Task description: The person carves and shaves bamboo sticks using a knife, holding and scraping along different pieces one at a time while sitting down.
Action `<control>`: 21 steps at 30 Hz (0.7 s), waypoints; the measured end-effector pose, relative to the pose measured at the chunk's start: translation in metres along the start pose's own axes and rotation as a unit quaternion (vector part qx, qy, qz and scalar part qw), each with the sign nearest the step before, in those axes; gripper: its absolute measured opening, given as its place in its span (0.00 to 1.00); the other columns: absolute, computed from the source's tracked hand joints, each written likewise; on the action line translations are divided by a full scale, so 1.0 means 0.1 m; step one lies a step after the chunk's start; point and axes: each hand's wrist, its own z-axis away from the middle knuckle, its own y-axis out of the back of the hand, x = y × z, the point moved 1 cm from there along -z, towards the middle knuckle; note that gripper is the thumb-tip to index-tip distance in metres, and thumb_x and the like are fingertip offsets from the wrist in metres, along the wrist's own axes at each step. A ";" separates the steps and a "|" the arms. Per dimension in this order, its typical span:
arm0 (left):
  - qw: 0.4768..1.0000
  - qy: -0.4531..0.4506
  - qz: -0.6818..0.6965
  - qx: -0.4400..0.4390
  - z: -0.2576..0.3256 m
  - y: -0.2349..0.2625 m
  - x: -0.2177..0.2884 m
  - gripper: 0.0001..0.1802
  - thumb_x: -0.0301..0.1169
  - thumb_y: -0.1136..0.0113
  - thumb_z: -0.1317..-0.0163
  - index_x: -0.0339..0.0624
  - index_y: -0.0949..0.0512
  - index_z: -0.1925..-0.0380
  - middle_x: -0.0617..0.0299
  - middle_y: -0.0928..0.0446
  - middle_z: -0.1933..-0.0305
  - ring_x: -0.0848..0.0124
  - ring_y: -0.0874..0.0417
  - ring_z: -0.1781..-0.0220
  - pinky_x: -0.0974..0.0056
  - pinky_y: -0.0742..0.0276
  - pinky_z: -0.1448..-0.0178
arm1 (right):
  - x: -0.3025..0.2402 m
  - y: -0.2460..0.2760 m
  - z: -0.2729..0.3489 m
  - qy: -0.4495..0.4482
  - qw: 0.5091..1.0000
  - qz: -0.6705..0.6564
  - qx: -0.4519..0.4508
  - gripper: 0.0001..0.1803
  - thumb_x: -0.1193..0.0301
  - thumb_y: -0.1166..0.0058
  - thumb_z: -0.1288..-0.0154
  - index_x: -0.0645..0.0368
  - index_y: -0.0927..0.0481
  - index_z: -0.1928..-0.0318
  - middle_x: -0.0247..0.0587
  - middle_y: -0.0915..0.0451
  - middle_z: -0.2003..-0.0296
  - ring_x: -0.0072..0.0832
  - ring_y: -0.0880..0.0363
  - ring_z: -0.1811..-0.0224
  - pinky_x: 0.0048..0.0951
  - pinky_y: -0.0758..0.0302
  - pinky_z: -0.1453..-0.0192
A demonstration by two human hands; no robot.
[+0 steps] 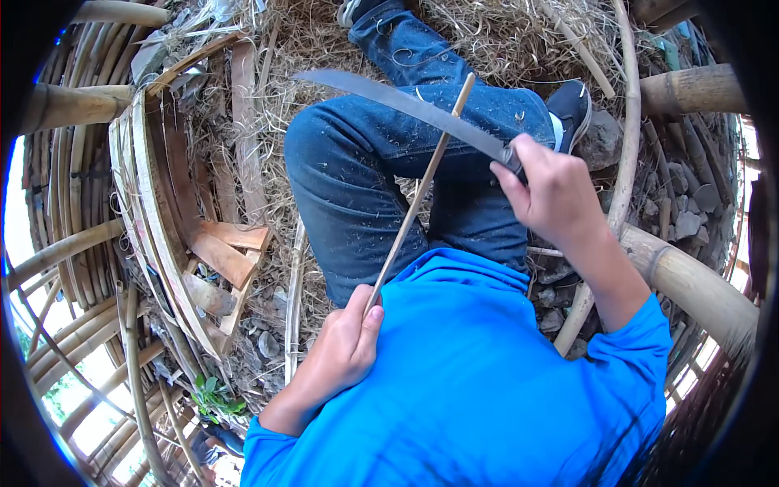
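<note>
The left hand (345, 349) sits low against the blue shirt (471, 381), its fingers (372, 318) clamped around the lower end of a thin bamboo stick (418, 199) that slants up and right across the bent knee in blue jeans (357, 170). The right hand (552, 191) is raised at the right with the forearm running down to the sleeve, fingers wrapped tight on the handle of a long grey knife (398, 99) whose blade reaches left and crosses the stick near its upper end. The stick is pale tan, straight and slender; curved bamboo strips (150, 211) stand bundled at the left over straw-littered ground (503, 32).
</note>
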 end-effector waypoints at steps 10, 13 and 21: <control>0.999 -0.012 -0.027 0.016 0.01 0.00 -0.04 0.15 0.38 0.60 0.29 0.35 0.33 0.61 0.49 0.36 0.77 0.58 0.31 0.75 0.57 0.35 0.66 | -0.25 0.10 0.08 0.033 0.999 -0.036 -0.022 0.15 0.62 0.44 0.37 0.59 0.31 0.69 0.47 0.25 0.81 0.45 0.21 0.78 0.41 0.24 0.76; 1.000 -0.011 -0.020 0.022 0.02 0.00 -0.01 0.14 0.37 0.60 0.29 0.36 0.33 0.62 0.49 0.36 0.78 0.57 0.32 0.75 0.56 0.36 0.67 | -0.06 0.01 0.02 0.011 0.999 -0.043 -0.005 0.15 0.62 0.43 0.37 0.60 0.31 0.69 0.48 0.24 0.80 0.45 0.21 0.77 0.41 0.24 0.76; 0.999 -0.017 -0.031 0.012 -0.07 -0.03 -0.08 0.11 0.34 0.60 0.29 0.36 0.33 0.63 0.48 0.36 0.78 0.55 0.32 0.75 0.55 0.36 0.67 | 0.16 -0.06 -0.03 -0.024 1.000 0.001 0.013 0.16 0.61 0.44 0.37 0.61 0.31 0.69 0.49 0.23 0.79 0.45 0.20 0.77 0.40 0.24 0.76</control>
